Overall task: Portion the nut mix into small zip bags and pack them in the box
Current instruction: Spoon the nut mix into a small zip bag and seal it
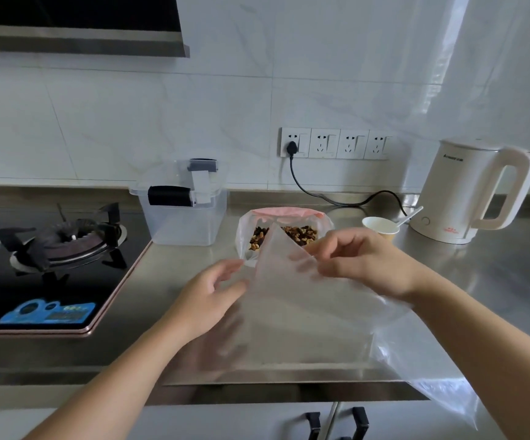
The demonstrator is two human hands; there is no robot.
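A clear zip bag (292, 300) is raised over the steel counter (495, 281), one corner pointing up. My right hand (362, 262) pinches the bag near that upper corner. My left hand (208, 300) lies against the bag's left side with fingers loosely curved; its grip is blurred. Behind the bag sits the open nut mix bag (289, 235) with a pink rim, full of brown nuts. The clear plastic box (182, 214) stands at the back left of it, its lid propped on top.
A gas hob (54, 249) fills the counter's left side. A white kettle (467, 192) stands at the back right, with a paper cup and spoon (381, 228) beside it. More clear plastic (432, 369) hangs over the counter's front edge under my right forearm.
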